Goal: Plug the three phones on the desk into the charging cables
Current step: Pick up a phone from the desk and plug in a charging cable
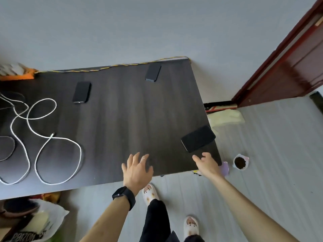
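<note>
Dark desk (122, 110) is holding 3 phones, none plugged yet. Right hand (207, 163), spread and empty, is reaching for nearest phone (198, 138); left hand (137, 169) hovering released. Next: grasping it w/o nudging it off the corner, then carrying to white cable (57, 137).

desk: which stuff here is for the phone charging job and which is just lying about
For the job:
near phone
middle phone
far phone
white cable
black cable

Lying about:
orange thing at the desk's far left corner
plastic bag on the floor
cup on the floor
yellow bag beside the desk

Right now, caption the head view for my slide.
Both open hands, left hand and right hand, reach toward nearest phone at desk corner.
</note>
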Available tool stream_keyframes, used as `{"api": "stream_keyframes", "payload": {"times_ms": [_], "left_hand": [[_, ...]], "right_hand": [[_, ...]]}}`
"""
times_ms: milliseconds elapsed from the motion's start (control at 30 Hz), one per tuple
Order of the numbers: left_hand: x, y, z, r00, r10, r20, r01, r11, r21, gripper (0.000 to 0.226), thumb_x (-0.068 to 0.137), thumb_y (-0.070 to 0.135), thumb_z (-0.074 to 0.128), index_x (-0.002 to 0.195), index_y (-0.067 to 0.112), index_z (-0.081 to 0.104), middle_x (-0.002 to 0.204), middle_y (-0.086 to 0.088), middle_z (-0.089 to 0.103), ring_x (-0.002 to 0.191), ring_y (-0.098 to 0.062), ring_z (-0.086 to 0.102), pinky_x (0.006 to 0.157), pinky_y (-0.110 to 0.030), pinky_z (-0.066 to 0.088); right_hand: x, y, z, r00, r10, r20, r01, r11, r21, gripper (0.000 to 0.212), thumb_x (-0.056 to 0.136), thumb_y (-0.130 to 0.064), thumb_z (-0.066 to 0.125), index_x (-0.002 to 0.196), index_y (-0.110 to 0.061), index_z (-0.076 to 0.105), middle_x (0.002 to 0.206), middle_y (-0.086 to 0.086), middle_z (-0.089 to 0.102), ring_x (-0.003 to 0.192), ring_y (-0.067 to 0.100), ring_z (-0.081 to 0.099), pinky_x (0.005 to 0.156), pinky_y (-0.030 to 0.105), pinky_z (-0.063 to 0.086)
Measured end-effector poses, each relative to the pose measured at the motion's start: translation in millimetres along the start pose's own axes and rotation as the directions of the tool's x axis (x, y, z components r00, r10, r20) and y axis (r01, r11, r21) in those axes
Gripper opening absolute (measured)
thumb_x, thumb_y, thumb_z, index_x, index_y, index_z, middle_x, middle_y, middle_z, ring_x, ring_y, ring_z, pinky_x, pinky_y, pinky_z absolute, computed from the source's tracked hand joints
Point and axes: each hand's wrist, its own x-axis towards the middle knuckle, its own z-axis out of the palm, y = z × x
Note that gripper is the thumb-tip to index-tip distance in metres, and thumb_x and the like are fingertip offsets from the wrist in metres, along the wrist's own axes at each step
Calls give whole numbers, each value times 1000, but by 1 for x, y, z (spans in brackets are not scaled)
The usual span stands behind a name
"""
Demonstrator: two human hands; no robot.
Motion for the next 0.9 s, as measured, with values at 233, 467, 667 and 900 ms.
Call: {"api": "stream_keyframes", "payload": {"times_ms": [233, 467, 667, 900], "left_hand": [[84, -37, -6, 996, 29, 88, -38, 994, 100, 65, 91, 59, 39, 151, 43, 18, 164, -1, 5, 151, -30, -3, 109, -71, 14], [83, -74, 16, 987, 87, 138, -109, 980, 165, 74, 90, 68, 34, 151, 49, -4, 165, 6, -9, 151, -24, -11, 109, -73, 16], [86, -76, 12, 975, 108, 194, -143, 973, 180, 76, 91, 69, 34, 151, 48, -8, 164, 5, -15, 151, -26, -14, 111, -71, 15], [89, -78, -6, 953, 78, 292, -97, 994, 53, 64, 95, 50, 44, 152, 44, 14, 165, 8, -8, 152, -23, -6, 114, -66, 20]], "right_hand": [[71, -59, 28, 923, 355, -152, -310, 916, 253, 96, 82, -67, 63, 150, -7, 29, 151, 17, 36, 124, 39, 53, 96, 52, 54], [107, -75, 40, 819, 540, -195, -437, 807, 397, 110, 63, -52, 88, 143, -10, 26, 144, 23, 43, 119, 43, 55, 96, 55, 54], [97, -70, 34, 870, 485, -88, -384, 779, 495, 90, 80, -39, 81, 150, -12, 33, 146, 14, 47, 123, 36, 55, 98, 46, 55], [62, -58, 38, 971, 143, -190, -89, 960, 266, 64, 90, -28, 73, 143, -17, 40, 144, 12, 51, 124, 36, 57, 100, 50, 54]]}}
